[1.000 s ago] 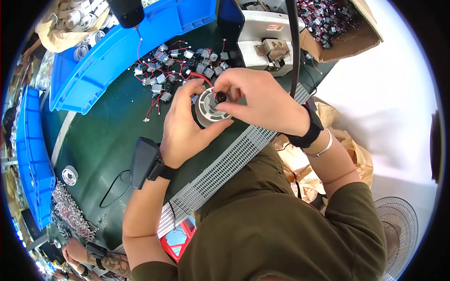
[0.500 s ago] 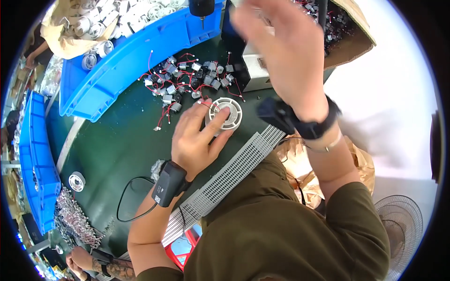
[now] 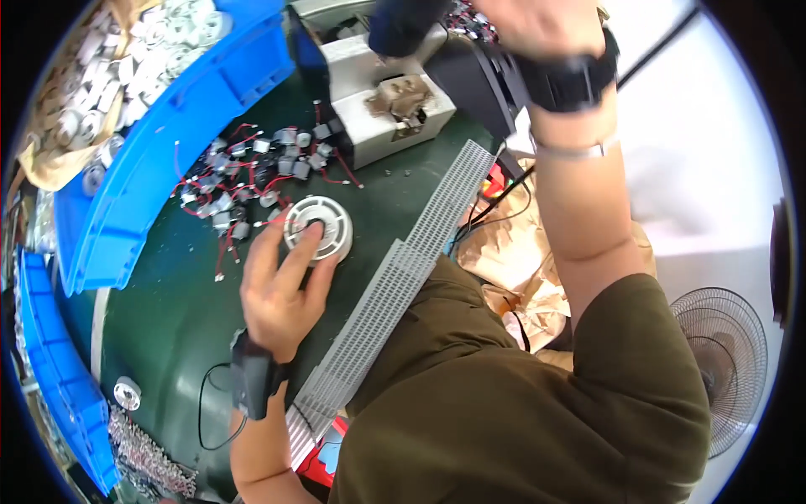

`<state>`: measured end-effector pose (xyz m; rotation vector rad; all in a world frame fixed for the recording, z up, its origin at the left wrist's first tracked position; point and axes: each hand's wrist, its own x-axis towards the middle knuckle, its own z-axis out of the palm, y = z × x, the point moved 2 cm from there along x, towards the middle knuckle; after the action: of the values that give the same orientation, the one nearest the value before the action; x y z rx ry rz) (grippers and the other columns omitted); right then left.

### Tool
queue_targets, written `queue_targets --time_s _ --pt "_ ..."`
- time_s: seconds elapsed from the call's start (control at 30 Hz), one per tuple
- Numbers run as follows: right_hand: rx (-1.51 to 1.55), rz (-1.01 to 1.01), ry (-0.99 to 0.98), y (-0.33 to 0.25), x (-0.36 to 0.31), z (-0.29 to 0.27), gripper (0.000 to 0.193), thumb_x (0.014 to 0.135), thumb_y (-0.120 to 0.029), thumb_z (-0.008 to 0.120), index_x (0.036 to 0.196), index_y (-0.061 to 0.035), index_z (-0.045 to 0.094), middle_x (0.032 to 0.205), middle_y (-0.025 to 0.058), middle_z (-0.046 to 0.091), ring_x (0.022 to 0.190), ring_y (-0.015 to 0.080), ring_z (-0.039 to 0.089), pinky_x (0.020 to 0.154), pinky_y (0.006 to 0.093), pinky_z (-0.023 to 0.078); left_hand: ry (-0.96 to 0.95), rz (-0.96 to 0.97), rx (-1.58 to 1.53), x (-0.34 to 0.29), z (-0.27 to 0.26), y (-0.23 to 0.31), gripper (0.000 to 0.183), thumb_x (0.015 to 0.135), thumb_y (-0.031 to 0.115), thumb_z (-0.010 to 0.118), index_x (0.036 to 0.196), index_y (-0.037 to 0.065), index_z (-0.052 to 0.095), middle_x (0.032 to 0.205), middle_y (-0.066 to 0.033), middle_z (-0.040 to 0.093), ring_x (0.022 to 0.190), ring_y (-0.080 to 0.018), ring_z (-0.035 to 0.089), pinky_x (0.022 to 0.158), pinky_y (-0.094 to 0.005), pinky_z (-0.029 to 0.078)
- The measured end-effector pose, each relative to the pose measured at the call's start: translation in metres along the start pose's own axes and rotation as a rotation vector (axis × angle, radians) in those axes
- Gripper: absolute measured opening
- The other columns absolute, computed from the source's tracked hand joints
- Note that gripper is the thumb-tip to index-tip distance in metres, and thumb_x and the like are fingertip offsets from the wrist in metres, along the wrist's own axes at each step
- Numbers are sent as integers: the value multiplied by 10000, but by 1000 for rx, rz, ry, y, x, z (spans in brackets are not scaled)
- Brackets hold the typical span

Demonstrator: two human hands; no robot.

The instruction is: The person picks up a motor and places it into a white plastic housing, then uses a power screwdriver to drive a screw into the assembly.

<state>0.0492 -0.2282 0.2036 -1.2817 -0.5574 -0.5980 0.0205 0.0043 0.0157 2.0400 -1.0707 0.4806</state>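
My left hand [image 3: 281, 294] grips a white round plastic housing [image 3: 342, 231] on the green table. A finger presses into its middle, and the others lie along its near and left side; a thin red wire shows by the fingertips. At the top edge my right hand [image 3: 541, 25] is blurred and partly cut off, so its fingers cannot be made out. Close to it hangs a dark, blurred tool body [image 3: 407, 25]; whether the hand touches it is not clear. Beyond the housing lies a pile of small motors [image 3: 285, 155] with red wires.
A blue bin [image 3: 180, 109] of white plastic parts stands far left, with another blue bin [image 3: 63, 353] nearer. A metal feeder-like box [image 3: 386, 126] is at the back. Perforated strip [image 3: 378, 294] runs along the table edge. A fan [image 3: 718, 370] stands right.
The view has shifted, so the table things sit farther left and lower. My right hand has gone toward the top edge, near the dark tool. My left hand keeps hold of the housing.
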Motion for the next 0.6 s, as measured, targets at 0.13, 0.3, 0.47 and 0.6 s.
queue_targets --time_s 0.13,0.3,0.47,0.6 --pt "-40 90 176 31 -38 -26 223 780 -24 640 973 26 539 711 67 569 523 150 561 486 249 448 -22 21 38 1 0 -5 437 583 56 817 990 39 661 1039 -195 593 876 -334 613 714 -379 526" --pt "-153 8 163 37 -51 -42 220 781 -2 636 975 25 534 726 62 564 530 144 557 496 249 453 -29 20 46 1 2 -3 431 587 40 808 991 35 659 1057 -209 590 874 -328 625 703 -370 539" --pt "-76 7 207 42 -52 -48 241 781 -14 643 993 31 538 752 71 568 550 143 562 504 253 456 -35 29 85 1 3 -1 422 602 31 790 1004 36 661 1064 -230 587 869 -336 628 701 -377 540" --pt "-6 -7 178 42 -51 -46 256 773 -15 650 998 37 540 761 74 570 551 147 561 506 256 460 -41 17 63 1 3 -1 418 606 29 784 1005 34 660 1066 -229 588 873 -336 629 701 -376 541"
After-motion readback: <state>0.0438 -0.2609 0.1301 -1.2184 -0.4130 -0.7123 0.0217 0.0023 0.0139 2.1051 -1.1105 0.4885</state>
